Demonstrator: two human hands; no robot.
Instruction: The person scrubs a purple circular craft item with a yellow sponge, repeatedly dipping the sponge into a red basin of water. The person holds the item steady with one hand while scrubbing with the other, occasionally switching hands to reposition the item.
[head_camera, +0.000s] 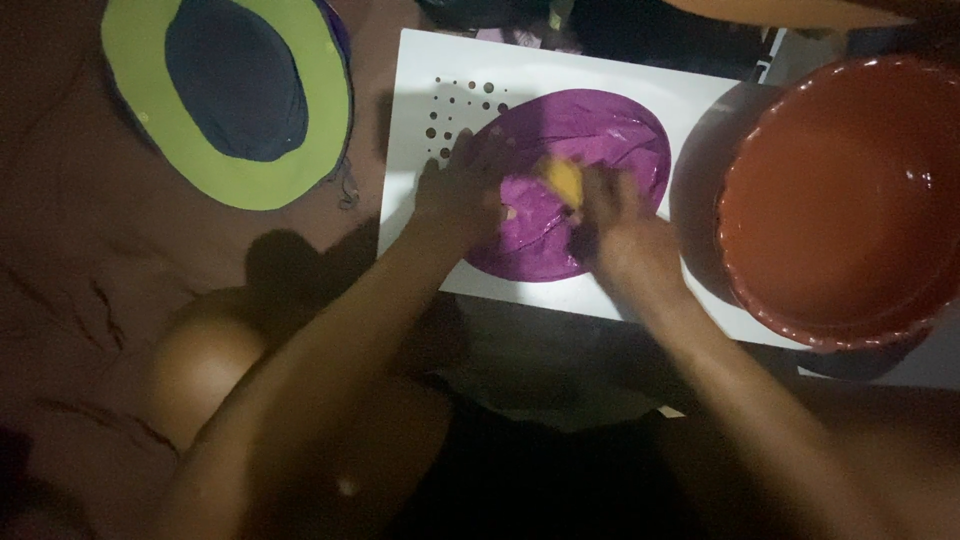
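Gripping soft yellow lump, glossy purple disc.

Both forearms are bare from the elbow down, with no sleeves in view. The left hand and the right hand wear no gloves; the picture is too dim and blurred to tell whether any ring, watch or bracelet is worn. A bare knee shows at lower left, rounded and uncovered. Dark clothing covers the lap.
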